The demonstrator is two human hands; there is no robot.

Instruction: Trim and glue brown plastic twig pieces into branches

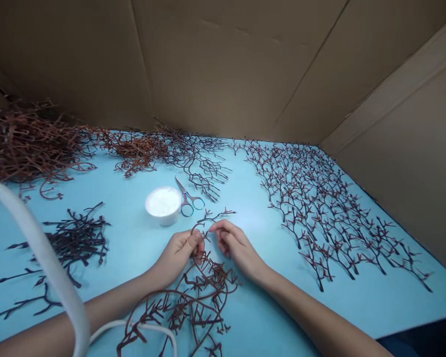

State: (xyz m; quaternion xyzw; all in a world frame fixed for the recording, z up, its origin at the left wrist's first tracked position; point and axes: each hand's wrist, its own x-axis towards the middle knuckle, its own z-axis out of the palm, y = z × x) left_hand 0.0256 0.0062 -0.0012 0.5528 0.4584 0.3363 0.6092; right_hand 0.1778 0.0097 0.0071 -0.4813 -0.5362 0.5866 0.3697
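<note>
My left hand [184, 250] is closed, thumb against fingers, on a reddish-brown artificial twig [197, 225] with a curved stem. Just to its right, my right hand [240, 248] has its fingers bent and its fingertips at the small offshoots of the same twig. Below and between my wrists lies a loose tangle of brown twigs [208, 297], some with curling stems. Beyond my fingertips a single forked twig [221, 214] rests on the light blue tabletop [134, 208]. A white round tub [163, 204] with white contents and a pair of scissors [188, 198] are a little farther off.
A large heap of brown twigs [26, 141] fills the back left, with smaller piles [141, 148] beside it. Dark twigs [76, 238] lie bunched at left. Spread rows of forked twigs [312, 198] cover the right. A white curved tube [40, 248] crosses the left foreground; cardboard walls [223, 74] enclose the table.
</note>
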